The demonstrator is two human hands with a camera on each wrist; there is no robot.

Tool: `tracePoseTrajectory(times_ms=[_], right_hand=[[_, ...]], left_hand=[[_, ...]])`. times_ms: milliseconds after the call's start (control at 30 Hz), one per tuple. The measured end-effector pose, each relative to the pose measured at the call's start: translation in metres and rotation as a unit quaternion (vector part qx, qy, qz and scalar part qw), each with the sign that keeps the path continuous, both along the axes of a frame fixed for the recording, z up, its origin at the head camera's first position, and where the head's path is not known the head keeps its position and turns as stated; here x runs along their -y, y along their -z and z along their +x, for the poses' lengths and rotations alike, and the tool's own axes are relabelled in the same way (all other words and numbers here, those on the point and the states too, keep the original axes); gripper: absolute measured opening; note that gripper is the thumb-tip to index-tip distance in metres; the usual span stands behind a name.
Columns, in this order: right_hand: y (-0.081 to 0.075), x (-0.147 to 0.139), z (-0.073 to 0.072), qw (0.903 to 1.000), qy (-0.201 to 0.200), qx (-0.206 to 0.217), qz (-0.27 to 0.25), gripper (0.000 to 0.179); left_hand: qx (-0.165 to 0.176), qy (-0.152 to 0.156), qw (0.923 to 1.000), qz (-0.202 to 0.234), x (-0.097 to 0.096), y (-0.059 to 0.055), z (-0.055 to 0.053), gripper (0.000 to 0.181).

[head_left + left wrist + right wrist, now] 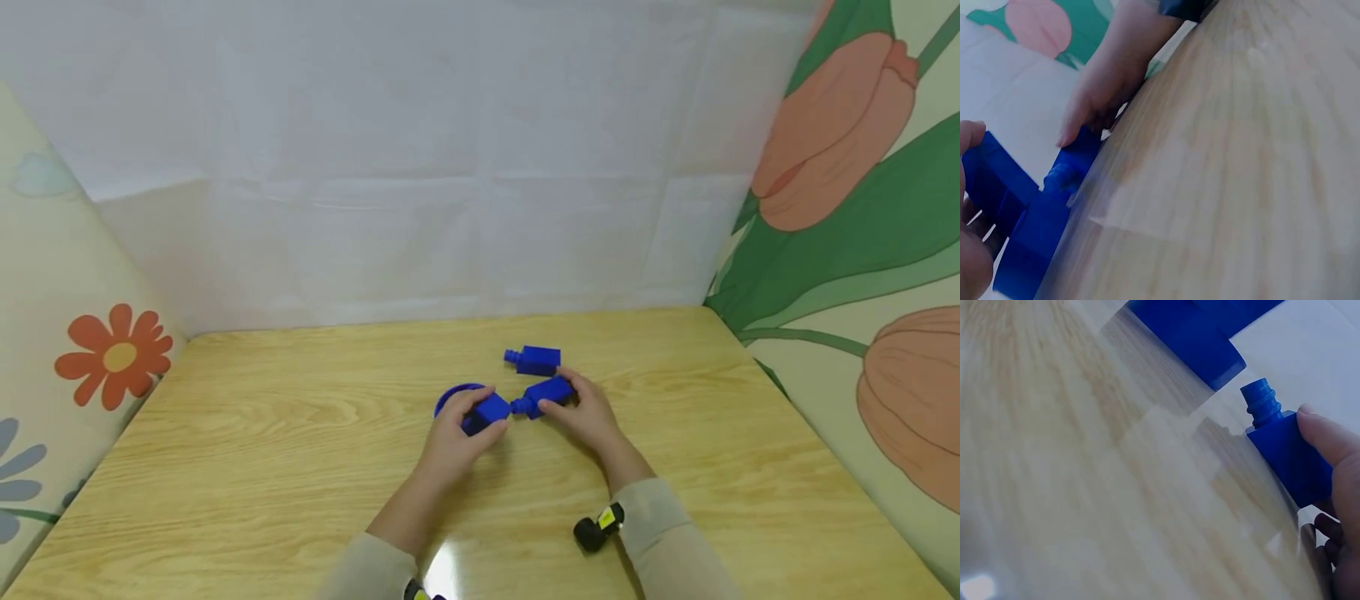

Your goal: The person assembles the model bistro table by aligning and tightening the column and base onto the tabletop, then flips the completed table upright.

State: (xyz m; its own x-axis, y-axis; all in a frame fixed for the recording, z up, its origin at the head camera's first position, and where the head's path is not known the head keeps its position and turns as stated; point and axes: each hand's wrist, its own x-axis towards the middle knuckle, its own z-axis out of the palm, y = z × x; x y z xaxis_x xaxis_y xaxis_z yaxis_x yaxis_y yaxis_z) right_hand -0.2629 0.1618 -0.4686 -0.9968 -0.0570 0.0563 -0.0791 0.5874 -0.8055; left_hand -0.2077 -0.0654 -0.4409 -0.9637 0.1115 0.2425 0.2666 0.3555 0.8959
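Note:
My left hand [450,437] grips a blue plastic part [491,410], thumb on the near side and fingers across the far side. It has a box-like body and a round, curved rim [450,394] at its left. In my right hand [596,417], thumb and fingers pinch a blue rectangular block with a ridged, screw-like neck [1297,456]. That neck points left toward the left hand's part. In the head view the neck's tip meets the part's right corner, while the right wrist view shows the part [1191,344] just beyond the neck.
A second blue block with a ridged neck [540,360] lies on the wooden table [262,467] just behind the right hand's block, its neck pointing left. White sheeting [375,208] hangs behind the table's far edge. Flower-printed panels [862,275] flank both sides.

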Motion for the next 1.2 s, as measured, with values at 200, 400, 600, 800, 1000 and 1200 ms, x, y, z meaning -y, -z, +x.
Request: tracePoseTrajectory(times_ms=[200, 400, 600, 800, 1000, 1200], right_hand=[[0.002, -0.003, 0.002, 0.9996, -0.002, 0.016, -0.022, 0.064], [-0.001, -0.006, 0.009, 0.9984, -0.004, 0.039, -0.04, 0.056], [-0.001, -0.005, 0.011, 0.9985, -0.006, 0.039, -0.038, 0.059], [0.002, -0.007, 0.011, 0.999, -0.008, 0.03, -0.033, 0.05], [0.0, -0.005, 0.014, 0.9957, 0.028, 0.029, -0.083, 0.047], [-0.008, 0.0, 0.019, 0.9813, 0.038, 0.023, -0.188, 0.046]], left_hand=[[0.038, 0.016, 0.9968, 0.069, 0.019, 0.003, 0.003, 0.037], [0.011, 0.037, 0.9949, 0.093, 0.026, 0.005, 0.005, 0.029], [0.029, -0.034, 0.9973, 0.059, 0.014, 0.006, 0.007, 0.043], [0.01, -0.094, 0.9946, 0.043, 0.002, 0.007, 0.007, 0.046], [-0.024, -0.092, 0.9931, 0.069, 0.003, 0.011, 0.005, 0.043], [-0.009, -0.05, 0.9884, 0.143, 0.01, 0.014, 0.004, 0.052]])
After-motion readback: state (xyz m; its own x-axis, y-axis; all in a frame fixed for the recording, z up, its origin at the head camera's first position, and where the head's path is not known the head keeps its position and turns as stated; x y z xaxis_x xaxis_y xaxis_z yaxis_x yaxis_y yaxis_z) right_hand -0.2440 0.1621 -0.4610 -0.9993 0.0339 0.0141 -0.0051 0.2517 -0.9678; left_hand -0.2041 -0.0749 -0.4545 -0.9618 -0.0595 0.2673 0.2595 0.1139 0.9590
